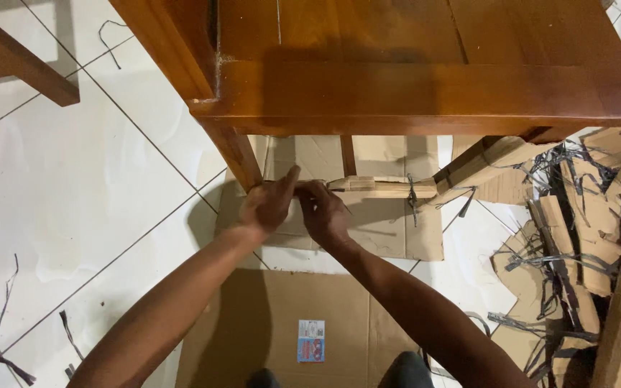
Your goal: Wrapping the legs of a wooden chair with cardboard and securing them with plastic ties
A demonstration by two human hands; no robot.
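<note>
Seen from above, one wooden table [425, 79] of reddish-brown wood fills the top of the view, and everything else is placed from it. Below its front edge two hands meet at the lower crossbar. The left hand [267, 207] sits just beside the table's front left leg [237, 154], thumb raised and fingers curled onto the wrapped end of the bar. The right hand [325, 214] touches it from the other side, fingertips pinched together on the same spot; whether they pinch a strap or only the cardboard edge cannot be told.

The crossbar [382, 187] runs under the table toward its right side, clad in one strip of cardboard wrapping and tied by one dark plastic strap [412, 194]. One flat cardboard sheet [389, 230] lies on the white tiled floor [73, 187] beneath the table, and a second, larger sheet [274, 323], bearing one small blue and red label [311, 340], lies nearer the person. To the table's right sits one heap of torn cardboard and tangled black straps [576, 251]. Several loose strap pieces, at least five, lie scattered on the tiles left of the table.
</note>
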